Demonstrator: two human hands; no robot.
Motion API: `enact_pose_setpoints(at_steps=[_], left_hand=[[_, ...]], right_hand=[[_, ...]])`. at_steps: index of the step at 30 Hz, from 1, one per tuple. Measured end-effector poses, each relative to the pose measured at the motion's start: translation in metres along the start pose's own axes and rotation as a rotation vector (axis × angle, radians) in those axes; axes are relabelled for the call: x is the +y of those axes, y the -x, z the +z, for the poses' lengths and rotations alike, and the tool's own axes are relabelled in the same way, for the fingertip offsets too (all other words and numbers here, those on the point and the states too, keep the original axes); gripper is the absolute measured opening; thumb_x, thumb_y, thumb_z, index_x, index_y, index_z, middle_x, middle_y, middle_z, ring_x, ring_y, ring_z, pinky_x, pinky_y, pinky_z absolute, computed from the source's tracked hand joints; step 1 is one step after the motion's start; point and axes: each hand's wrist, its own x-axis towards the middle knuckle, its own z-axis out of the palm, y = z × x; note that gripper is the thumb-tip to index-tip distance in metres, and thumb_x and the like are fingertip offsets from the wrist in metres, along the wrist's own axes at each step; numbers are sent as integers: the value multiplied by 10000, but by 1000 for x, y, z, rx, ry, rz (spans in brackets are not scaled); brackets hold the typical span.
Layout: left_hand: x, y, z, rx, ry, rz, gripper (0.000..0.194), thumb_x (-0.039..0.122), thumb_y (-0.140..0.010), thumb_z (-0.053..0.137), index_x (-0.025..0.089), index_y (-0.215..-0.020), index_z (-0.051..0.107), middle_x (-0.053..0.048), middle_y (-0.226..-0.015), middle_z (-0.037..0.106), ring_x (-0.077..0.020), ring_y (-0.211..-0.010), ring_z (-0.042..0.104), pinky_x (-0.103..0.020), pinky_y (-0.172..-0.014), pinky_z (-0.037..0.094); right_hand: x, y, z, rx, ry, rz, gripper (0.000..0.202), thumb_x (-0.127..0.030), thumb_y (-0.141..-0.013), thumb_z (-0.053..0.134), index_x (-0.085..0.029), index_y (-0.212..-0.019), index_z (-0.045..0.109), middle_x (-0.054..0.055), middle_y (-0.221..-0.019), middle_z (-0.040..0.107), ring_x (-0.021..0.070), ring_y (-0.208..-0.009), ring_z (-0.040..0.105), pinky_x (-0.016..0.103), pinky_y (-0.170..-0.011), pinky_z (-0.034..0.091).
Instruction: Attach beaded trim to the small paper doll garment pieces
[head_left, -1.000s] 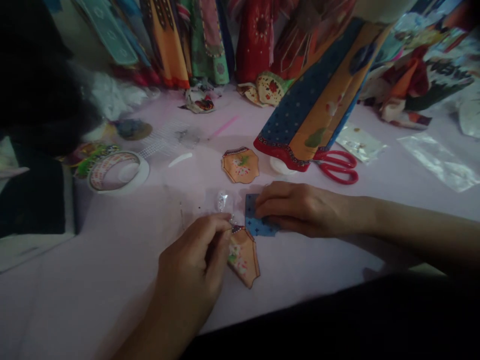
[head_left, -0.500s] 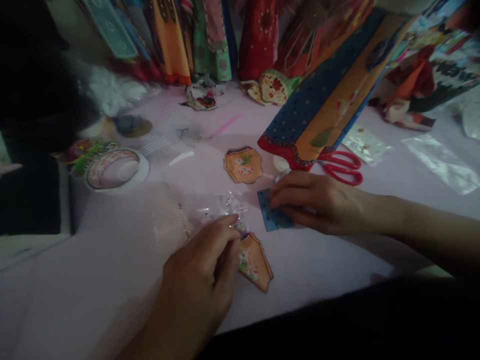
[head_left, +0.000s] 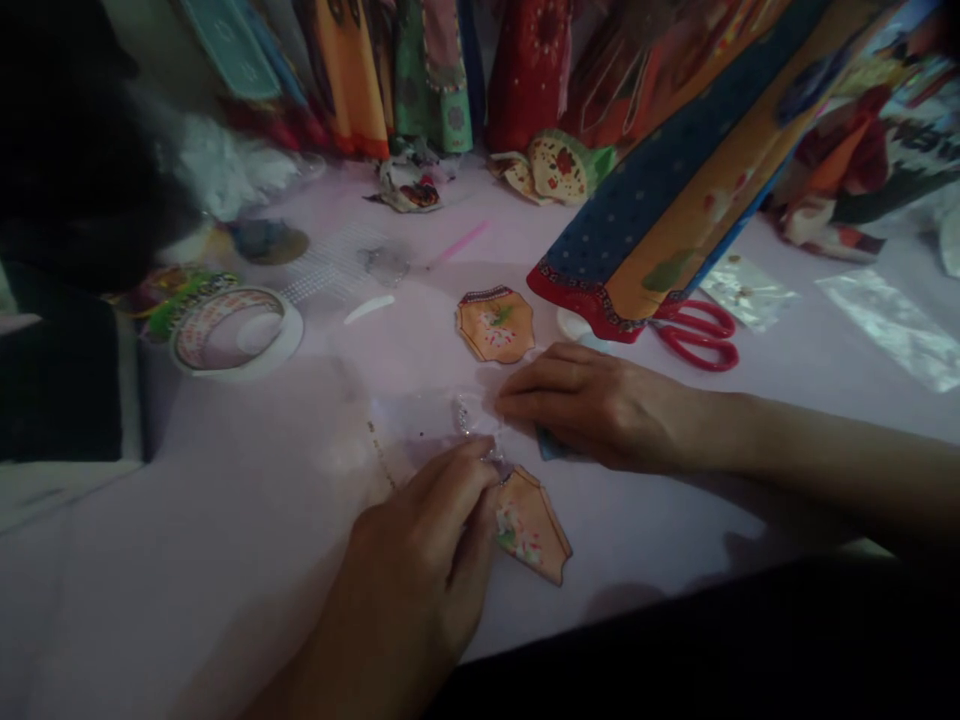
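Observation:
My left hand [head_left: 420, 535] is closed in a pinch at the upper corner of a small orange fabric piece [head_left: 536, 530] with a floral print and dark edging. Just beyond its fingertips lies a clear plastic bag [head_left: 435, 415] with tiny silvery beads. My right hand [head_left: 592, 405] has its fingers pressed together, tips at the bag's right side; what they hold, if anything, is hidden. Under that palm a corner of a blue piece [head_left: 551, 447] shows. Farther back lies a second orange floral piece [head_left: 496, 328], flat on the table.
Red-handled scissors [head_left: 701, 335] lie behind my right hand, partly under a hanging blue-and-orange garment [head_left: 637, 220]. At left is a roll of tape [head_left: 289, 335]. Small doll-like dresses [head_left: 431, 80] stand along the back. A clear plastic sleeve [head_left: 889, 325] lies at right.
My right hand has slid left from the blue piece toward the plastic bag, covering most of that piece. My left hand and its orange piece have shifted slightly right.

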Motion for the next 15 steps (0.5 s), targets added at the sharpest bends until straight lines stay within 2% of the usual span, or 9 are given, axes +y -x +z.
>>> enact_pose_setpoints(at_steps=[3,8,15], left_hand=[[0,1,1,-4,-25,20,116,177,-1009,520,240,-1085,579,-38,-1181,764,-188,-1005,764,-260,-834,615],[0,0,0,-28,-31,17,99,173,-1007,512,225,-1047,586,-66,-1182,763,-199,-918,778,-259,-691,608],[1,-1,1,-14,-31,21,106,175,-1016,488,226,-1022,580,-61,-1161,772,-195,-878,782,-269,-689,612]], right_hand=[[-1,0,-3,-12,-9,-3,260,-95,-1021,484,-93,-1198,674,176,-1242,692,282,-1138,626,482,-971,524],[-7,6,-5,-66,18,-24,379,-140,-1022,514,-110,-1392,590,176,-1297,650,299,-1179,606,495,-992,517],[-16,18,-3,-83,139,-34,370,-154,-1044,476,-132,-1390,604,179,-1290,653,288,-1171,610,477,-966,522]])
